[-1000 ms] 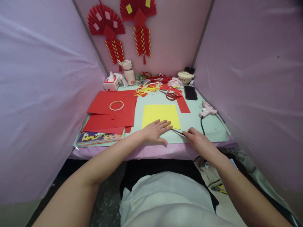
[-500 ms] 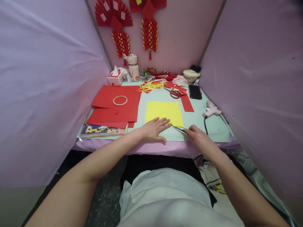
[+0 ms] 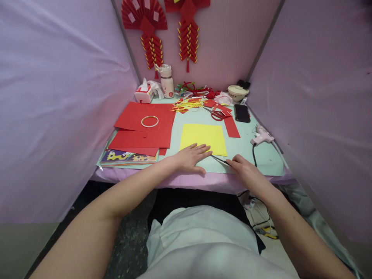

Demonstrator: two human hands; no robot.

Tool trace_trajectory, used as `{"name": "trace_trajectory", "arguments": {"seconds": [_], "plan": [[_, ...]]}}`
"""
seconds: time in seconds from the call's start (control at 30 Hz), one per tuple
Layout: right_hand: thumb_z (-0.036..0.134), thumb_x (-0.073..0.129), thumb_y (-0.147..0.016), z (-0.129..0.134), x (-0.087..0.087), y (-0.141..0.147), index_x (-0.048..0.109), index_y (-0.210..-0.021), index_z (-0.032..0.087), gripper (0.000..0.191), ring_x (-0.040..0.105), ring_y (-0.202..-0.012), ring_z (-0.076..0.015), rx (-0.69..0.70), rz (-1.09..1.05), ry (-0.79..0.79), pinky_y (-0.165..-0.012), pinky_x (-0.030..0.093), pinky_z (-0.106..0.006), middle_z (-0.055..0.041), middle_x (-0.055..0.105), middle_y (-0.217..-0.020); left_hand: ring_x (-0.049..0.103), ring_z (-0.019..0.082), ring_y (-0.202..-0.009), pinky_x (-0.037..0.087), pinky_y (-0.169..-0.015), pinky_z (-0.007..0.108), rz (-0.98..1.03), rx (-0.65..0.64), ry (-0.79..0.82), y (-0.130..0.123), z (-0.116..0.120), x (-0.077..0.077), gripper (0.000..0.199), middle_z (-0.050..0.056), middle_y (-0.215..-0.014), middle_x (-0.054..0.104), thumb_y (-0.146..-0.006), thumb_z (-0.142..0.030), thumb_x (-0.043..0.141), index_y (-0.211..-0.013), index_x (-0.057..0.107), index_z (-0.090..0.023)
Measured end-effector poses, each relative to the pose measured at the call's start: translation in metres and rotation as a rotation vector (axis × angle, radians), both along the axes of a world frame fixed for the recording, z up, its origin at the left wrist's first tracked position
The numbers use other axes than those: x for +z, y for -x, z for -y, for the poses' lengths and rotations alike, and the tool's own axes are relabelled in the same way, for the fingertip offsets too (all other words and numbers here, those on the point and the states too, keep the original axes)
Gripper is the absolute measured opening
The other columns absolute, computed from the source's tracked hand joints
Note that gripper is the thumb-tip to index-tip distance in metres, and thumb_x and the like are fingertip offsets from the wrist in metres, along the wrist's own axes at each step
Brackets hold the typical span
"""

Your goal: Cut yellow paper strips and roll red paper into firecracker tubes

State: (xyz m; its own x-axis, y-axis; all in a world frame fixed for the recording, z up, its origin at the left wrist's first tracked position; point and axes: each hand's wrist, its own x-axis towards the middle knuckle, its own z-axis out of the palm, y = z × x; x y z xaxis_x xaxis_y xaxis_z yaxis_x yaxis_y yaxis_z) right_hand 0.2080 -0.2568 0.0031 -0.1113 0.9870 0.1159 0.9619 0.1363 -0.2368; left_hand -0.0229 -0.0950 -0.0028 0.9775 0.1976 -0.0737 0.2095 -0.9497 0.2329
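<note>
Overlapping yellow paper [image 3: 203, 135], left hand [image 3: 191, 158] splays; right hand [image 3: 242, 168] grips a half-hidden tool [image 3: 220, 159].

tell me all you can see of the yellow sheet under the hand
The bright yellow, roughly square sheet looks like paper. It lies flat on the pale green table cover, to the right of the overlapping red sheets, its far edge uncovered. The person's bare left hand is spread over its near edge, hiding part of it. The slim dark tool in the bare right hand runs up to that edge; whether its tip touches is unclear.
</note>
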Motion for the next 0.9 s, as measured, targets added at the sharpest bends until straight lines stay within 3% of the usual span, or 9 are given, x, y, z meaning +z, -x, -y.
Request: {"name": "trace_trajectory", "arguments": {"seconds": [0.2,0.33,0.53,0.9], "plan": [[0.029,0.038,-0.101,0.002,-0.010,-0.016,0.067,-0.118,0.019,0.035,0.062,-0.082,-0.0195,-0.007,-0.014,-0.050,-0.073,0.047,-0.030,-0.0085,0.059,-0.098,0.010,0.032,-0.154,0.010,-0.122,0.050,-0.034,0.040,-0.004,-0.011,0.007,0.006,0.096,0.015,-0.166,0.012,-0.089,-0.076,0.042,-0.160,0.018,-0.017],[0.028,0.040,-0.099,0.002,-0.013,-0.023,0.066,-0.122,0.021,0.035,0.063,-0.085,-0.0202,-0.018,-0.057,-0.042,-0.075,0.048,-0.030,-0.0085,0.060,-0.101,0.009,0.032,-0.154,0.006,-0.122,0.050,-0.045,0.045,-0.053,-0.003,0.004,0.009,0.095,0.014,-0.166,0.012,-0.088,-0.076,0.043,-0.159,0.021,-0.018],[0.028,0.039,-0.100,0.000,-0.010,-0.021,0.065,-0.123,0.020,0.036,0.064,-0.086,-0.0204,-0.019,-0.032,-0.018,-0.075,0.049,-0.031,-0.0096,0.060,-0.103,0.007,0.031,-0.154,0.006,-0.122,0.050,-0.078,0.038,-0.041,0.013,-0.002,0.007,0.092,0.011,-0.167,0.011,-0.090,-0.075,0.042,-0.160,0.018,-0.020],[0.021,0.041,-0.099,-0.005,-0.007,-0.013,0.068,-0.114,0.020,0.031,0.060,-0.077,-0.0172,0.018,0.036,-0.030,-0.067,0.044,-0.027,-0.0083,0.059,-0.098,0.007,0.031,-0.154,0.005,-0.122,0.050,-0.065,0.049,-0.033,0.012,0.000,0.006,0.094,0.011,-0.167,0.011,-0.089,-0.075,0.044,-0.160,0.018,-0.020]]}}
